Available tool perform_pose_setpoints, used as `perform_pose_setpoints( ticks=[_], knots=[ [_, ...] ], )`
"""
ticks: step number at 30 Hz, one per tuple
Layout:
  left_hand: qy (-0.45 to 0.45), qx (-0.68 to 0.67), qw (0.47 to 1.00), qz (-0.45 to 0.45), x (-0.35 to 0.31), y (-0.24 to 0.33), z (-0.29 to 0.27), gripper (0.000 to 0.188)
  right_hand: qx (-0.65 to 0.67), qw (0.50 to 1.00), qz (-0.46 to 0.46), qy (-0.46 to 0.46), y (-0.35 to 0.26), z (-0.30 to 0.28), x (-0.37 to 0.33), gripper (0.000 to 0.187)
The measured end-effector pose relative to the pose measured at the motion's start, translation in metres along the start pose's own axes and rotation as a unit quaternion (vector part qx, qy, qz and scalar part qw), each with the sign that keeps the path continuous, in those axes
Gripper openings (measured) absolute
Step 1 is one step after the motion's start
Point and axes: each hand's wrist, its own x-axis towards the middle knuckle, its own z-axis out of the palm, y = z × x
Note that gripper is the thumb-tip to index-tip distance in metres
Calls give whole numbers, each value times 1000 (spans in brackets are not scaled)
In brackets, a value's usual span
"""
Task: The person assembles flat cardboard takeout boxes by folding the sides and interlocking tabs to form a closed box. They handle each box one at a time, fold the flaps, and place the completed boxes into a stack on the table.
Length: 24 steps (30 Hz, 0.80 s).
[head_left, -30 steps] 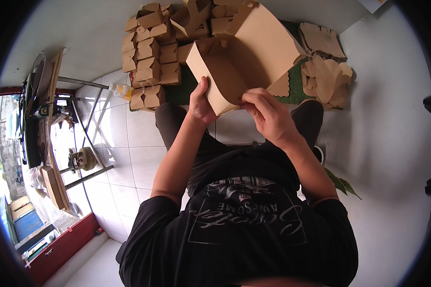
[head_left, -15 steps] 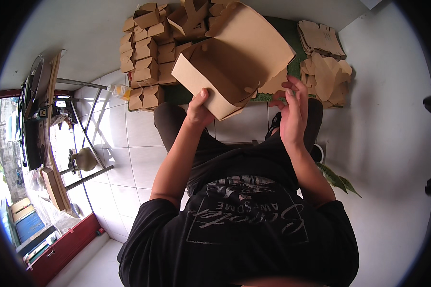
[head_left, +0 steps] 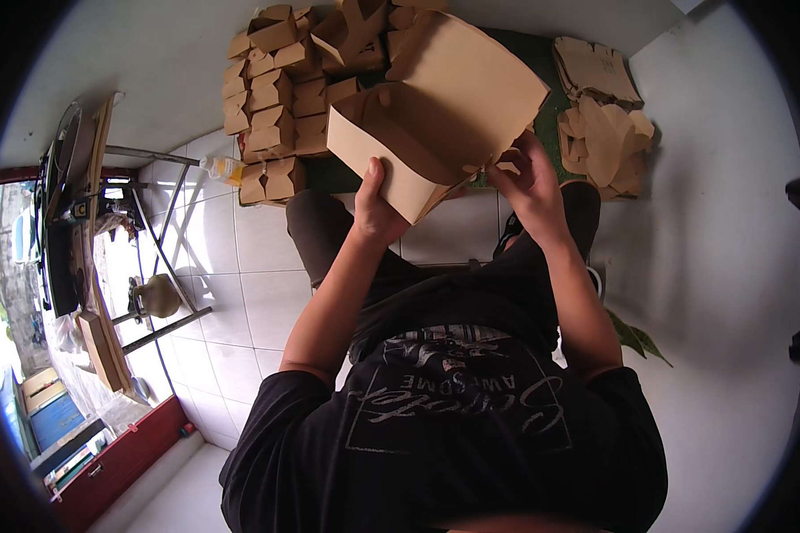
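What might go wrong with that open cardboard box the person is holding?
The left hand grips the cardboard box with its thumb against the near wall, so squeezing hard might dent it. The right hand is at the box's right corner, where a rough pull could perhaps tear the cardboard. Stacked smaller boxes stand off to the left, so a wide swing might topple some.

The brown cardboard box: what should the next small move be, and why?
Perhaps the right hand should press the right end of the box into shape: it is at that end, near the open lid, while the left hand steadies the front wall.
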Motion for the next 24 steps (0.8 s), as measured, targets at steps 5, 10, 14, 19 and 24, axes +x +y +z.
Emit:
perform_pose_setpoints(
  ticks=[5, 10, 14, 19, 24],
  knots=[
    [-6, -26, 1000, -12, 3, 6, 18, 113, -29, 999, -14, 9, 4, 2, 3, 62],
    [11, -13, 1000, -16, 1, 5, 22, 112, -30, 999, -13, 2, -4, 2, 1, 72],
    [12, 35, 999, -23, 1, -1, 17, 116, 35, 999, -38, 0, -12, 2, 4, 80],
    [32, 41, 999, -12, 1, -16, 1, 114, 4, 999, -43, 9, -18, 3, 8, 77],
    [53, 32, 998, 18, 1, -18, -2, 106, -31, 997, -65, -9, -17, 3, 5, 69]
  ],
)
